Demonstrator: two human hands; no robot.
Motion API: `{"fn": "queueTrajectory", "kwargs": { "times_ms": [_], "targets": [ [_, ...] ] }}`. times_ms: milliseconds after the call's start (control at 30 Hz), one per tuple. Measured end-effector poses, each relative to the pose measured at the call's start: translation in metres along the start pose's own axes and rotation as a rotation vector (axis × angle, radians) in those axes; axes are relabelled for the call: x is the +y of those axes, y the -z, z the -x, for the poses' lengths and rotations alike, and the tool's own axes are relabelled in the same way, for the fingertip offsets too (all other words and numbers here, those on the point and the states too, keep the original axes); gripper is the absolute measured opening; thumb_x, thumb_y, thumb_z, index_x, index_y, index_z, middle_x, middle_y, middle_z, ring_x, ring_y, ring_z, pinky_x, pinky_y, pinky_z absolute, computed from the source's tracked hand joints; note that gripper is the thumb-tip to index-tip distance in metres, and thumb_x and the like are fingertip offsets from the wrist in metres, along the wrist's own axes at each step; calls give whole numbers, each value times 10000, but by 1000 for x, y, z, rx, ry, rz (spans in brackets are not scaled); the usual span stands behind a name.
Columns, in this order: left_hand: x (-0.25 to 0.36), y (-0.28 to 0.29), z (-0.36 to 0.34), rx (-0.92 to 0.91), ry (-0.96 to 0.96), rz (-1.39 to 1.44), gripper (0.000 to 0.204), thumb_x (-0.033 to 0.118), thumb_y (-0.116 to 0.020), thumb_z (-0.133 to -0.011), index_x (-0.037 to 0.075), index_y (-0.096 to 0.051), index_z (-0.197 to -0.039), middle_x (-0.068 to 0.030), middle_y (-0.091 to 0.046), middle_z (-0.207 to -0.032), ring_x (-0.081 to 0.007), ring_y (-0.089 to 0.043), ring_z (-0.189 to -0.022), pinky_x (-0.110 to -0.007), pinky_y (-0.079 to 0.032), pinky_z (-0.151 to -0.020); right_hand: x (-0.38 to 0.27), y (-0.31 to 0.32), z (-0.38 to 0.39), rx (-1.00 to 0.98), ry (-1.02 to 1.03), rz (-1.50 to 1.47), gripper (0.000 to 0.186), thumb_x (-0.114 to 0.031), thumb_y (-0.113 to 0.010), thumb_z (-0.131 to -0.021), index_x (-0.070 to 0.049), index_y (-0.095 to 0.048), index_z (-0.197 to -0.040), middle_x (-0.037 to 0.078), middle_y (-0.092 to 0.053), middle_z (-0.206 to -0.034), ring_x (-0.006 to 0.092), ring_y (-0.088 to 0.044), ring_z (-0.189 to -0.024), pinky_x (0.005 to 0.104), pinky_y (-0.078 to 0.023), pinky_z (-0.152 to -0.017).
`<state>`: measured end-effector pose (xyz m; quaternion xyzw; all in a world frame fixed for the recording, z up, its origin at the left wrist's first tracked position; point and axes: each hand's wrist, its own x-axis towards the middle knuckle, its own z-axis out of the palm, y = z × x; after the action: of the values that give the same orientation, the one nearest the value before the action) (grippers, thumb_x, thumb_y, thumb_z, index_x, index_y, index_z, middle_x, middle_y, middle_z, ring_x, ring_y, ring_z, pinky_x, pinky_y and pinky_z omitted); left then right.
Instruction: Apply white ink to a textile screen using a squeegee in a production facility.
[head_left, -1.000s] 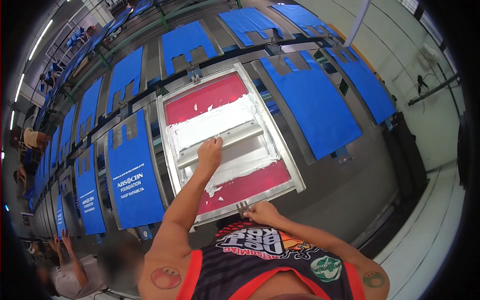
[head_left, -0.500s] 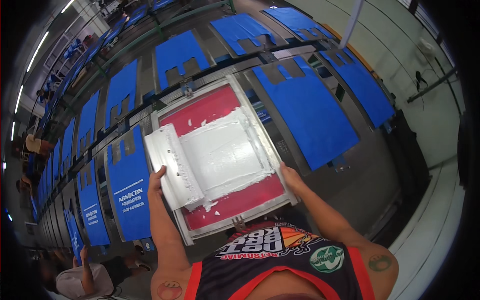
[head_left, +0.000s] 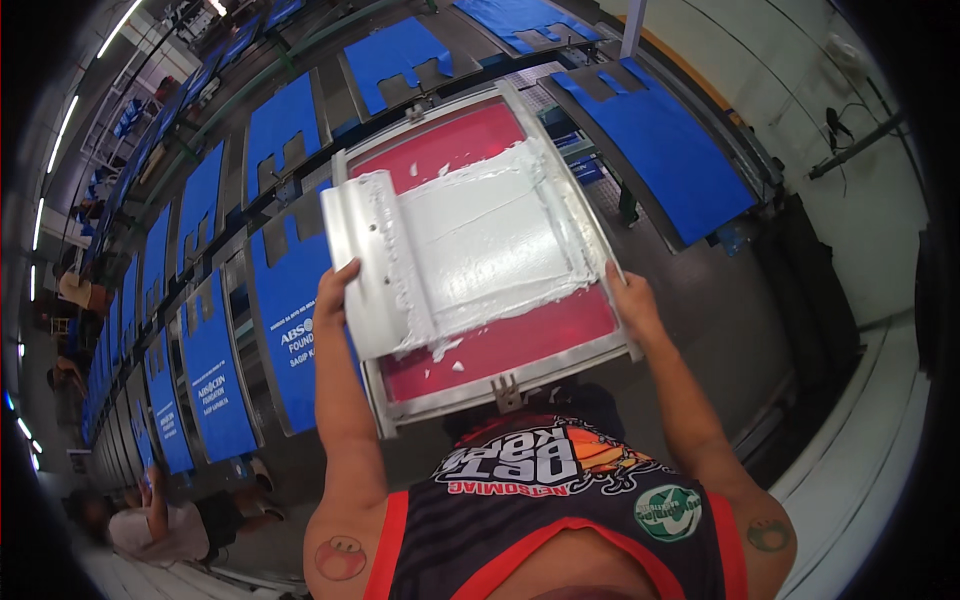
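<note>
A screen-printing frame (head_left: 408, 405) with a pale metal border and red mesh is held in front of me, over the table. Thick white ink (head_left: 490, 235) covers the middle of its mesh. Along its left side lies a wide metal squeegee (head_left: 357, 225), its inner edge caked with ink. My left hand (head_left: 336, 292) is closed at the left edge, with its thumb on the squeegee. On the right rail my right hand (head_left: 632, 302) is closed around the frame. Whether the frame touches the table, I cannot tell; what lies beneath is hidden.
Blue cut-out bag panels (head_left: 650, 150) lie in rows on dark boards. Just left of the frame, a blue panel (head_left: 290, 330) bears white print. At lower left a person (head_left: 160, 530) handles another panel. A pale post (head_left: 632, 28) stands at the far right.
Both hands have carried the frame, squeegee included, rightward along the row by about one panel. A blue panel with white print now shows to its left. My grip looks the same.
</note>
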<state>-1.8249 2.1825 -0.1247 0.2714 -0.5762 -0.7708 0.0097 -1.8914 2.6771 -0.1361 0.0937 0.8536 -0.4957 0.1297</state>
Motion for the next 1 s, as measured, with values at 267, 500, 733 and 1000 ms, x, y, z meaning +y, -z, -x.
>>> {"fn": "queueTrajectory", "kwargs": {
  "times_ms": [267, 500, 733, 1000],
  "targets": [
    [-8, -44, -34, 20, 19, 46, 387, 181, -665, -848, -53, -565, -1140, -172, -665, -989, -272, -678, -817, -399, -565, -718, 4, 30, -65, -36, 8, 95, 722, -636, -479, -866, 53, -663, -981, 253, -664, -913, 356, -646, -919, 406, -471, -781],
    [-19, -60, -35, 36, 36, 123, 412, 172, -685, -833, -50, -559, -1157, -163, -664, -999, -270, -676, -833, -402, -560, -733, 21, 29, -111, -126, -36, 15, 698, -611, -506, -873, 57, -660, -1006, 204, -673, -923, 248, -636, -901, 358, -466, -802],
    [-34, -61, -34, 113, -6, -4, 443, 174, -721, -802, -50, -564, -1150, -161, -666, -982, -256, -675, -822, -394, -556, -739, 15, 32, -93, 116, 423, 402, 549, -475, -557, -897, 50, -647, -1030, 198, -666, -927, 229, -630, -901, 363, -464, -803],
    [43, -138, -4, 18, -281, -614, 519, 184, -839, -623, -24, -637, -1053, -153, -688, -909, -241, -670, -801, -371, -524, -747, 39, -34, 39, -883, -43, 27, 386, -361, -634, -875, 16, -677, -946, 49, -665, -749, 119, -617, -670, 264, -492, -628]
  ]
}}
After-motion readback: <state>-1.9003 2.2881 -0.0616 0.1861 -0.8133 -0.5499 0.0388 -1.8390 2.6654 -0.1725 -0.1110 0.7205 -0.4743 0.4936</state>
